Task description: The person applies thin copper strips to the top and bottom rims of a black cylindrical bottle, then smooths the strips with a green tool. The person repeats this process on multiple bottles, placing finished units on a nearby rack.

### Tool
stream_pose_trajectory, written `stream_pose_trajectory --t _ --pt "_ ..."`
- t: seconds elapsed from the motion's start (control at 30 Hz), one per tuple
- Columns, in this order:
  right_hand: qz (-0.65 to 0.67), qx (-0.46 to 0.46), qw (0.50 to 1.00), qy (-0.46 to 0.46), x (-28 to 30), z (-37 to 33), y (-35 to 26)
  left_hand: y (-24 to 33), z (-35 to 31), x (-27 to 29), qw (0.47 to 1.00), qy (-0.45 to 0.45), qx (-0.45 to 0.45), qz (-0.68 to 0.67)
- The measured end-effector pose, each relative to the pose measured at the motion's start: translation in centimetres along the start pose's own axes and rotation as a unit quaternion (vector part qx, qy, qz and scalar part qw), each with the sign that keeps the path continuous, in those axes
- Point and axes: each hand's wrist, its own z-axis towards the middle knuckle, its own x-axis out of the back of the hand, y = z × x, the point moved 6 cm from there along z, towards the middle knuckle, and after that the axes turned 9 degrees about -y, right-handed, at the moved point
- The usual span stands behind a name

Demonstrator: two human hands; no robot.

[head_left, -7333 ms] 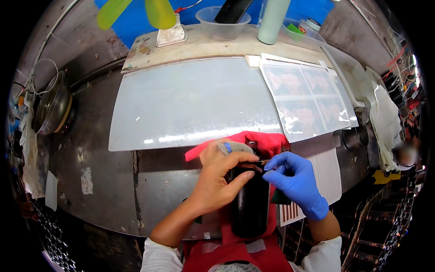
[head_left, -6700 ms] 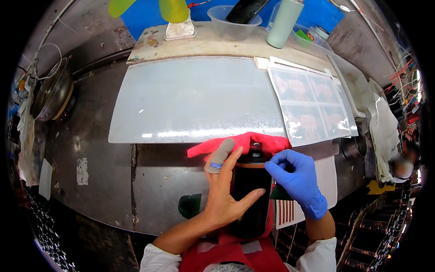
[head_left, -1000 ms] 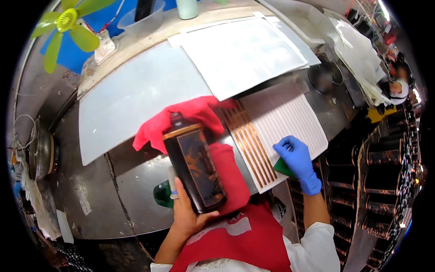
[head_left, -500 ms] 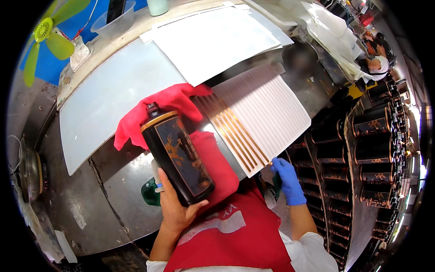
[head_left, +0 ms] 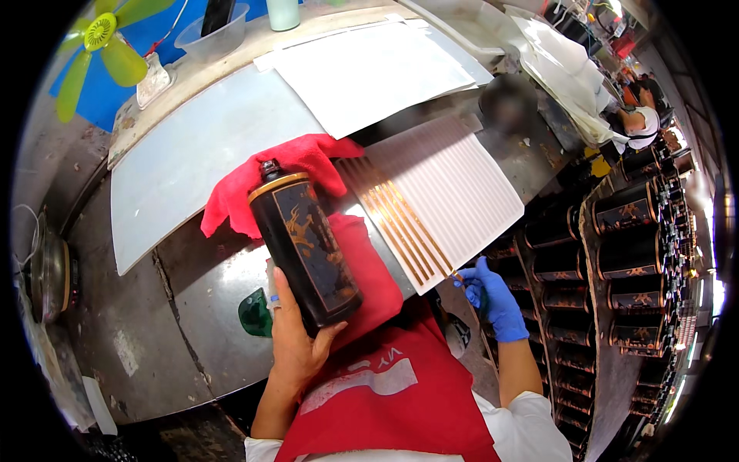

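Observation:
My bare left hand point(head_left: 296, 339) is wrapped round the lower end of a black bottle point(head_left: 308, 254), with a ring on one finger. The bottle leans over the table, neck pointing away from me, with a gold band at its shoulder and a dark panel with gold decoration. In a blue glove, my right hand point(head_left: 496, 302) pinches the near end of a gold adhesive strip point(head_left: 419, 258) at the corner of a white striped sheet point(head_left: 454, 181). Something dark green shows partly within that hand. Red cloths point(head_left: 358, 266) lie under and behind the bottle.
A dark green piece point(head_left: 255, 314) lies left of my left hand. White sheets point(head_left: 369, 73) cover the far table, near a green fan point(head_left: 100, 32) and a clear tub point(head_left: 212, 35). Racks of similar black bottles point(head_left: 627, 208) stand on the right. A person point(head_left: 643, 123) is farther back.
My right hand has shifted slightly right, its fingers more curled at the strip's end. The bottle stays in my left hand. The whole view has shifted a little.

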Motion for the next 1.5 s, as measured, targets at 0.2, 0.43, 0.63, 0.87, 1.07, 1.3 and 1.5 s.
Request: stream_pose_trajectory --t 0.2,0.43,0.63,0.87,1.07,1.3,1.5 --pt "-0.162 0.085 0.983 0.027 0.8 1.9 0.0 0.5 -0.1 0.3 0.999 0.027 0.005 0.019" --pt "-0.208 0.167 0.963 0.029 -1.4 -1.9 -9.4 -0.9 -0.3 0.0 0.997 0.031 0.009 0.076" --pt "-0.376 0.167 0.91 -0.042 -8.8 -3.3 -15.8 0.2 -0.4 0.4 0.995 0.041 0.011 0.085" --pt "-0.581 0.263 0.697 -0.329 -21.7 -9.8 -20.3 6.1 2.5 5.2 0.989 -0.007 -0.141 -0.043" --pt "-0.427 0.319 0.742 -0.407 -23.6 -11.5 -23.9 11.0 5.8 5.4 0.913 -0.237 -0.059 -0.326" --pt "-0.255 0.179 0.905 -0.29 -12.8 -4.5 -19.4 4.3 -0.6 7.0 0.943 -0.041 0.139 -0.3" --pt "-0.194 0.115 0.954 -0.198 -5.4 -0.6 -13.0 1.6 -3.0 4.3 0.975 0.088 0.14 -0.151"
